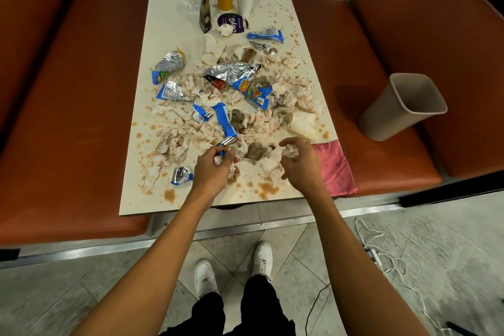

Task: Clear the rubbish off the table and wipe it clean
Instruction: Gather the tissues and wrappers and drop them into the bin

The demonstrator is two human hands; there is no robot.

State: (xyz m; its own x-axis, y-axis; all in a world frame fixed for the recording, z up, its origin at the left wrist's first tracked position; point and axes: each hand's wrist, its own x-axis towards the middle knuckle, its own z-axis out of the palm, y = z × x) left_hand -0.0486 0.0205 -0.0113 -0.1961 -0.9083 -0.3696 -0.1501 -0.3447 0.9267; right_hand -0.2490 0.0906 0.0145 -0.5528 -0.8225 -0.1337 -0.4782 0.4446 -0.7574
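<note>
Well, the surface (pixel 169 22) is a mess: crumpled tissues (pixel 261 120), foil snack packets (pixel 234 73) and a squashed paper cup (pixel 302 125) lie heaped across its middle, with brown splashes all over. The person stands at the near end. The left hand (pixel 215 169) pinches a blue and silver wrapper (pixel 227 142), fingers curled round it. The right hand (pixel 300 165) grips a balled tissue (pixel 290 150). A pink cloth (pixel 335 169) lies at the near right corner, and a beige bin (pixel 403 106) rests tilted on the orange seat (pixel 381 166) beside the surface.
</note>
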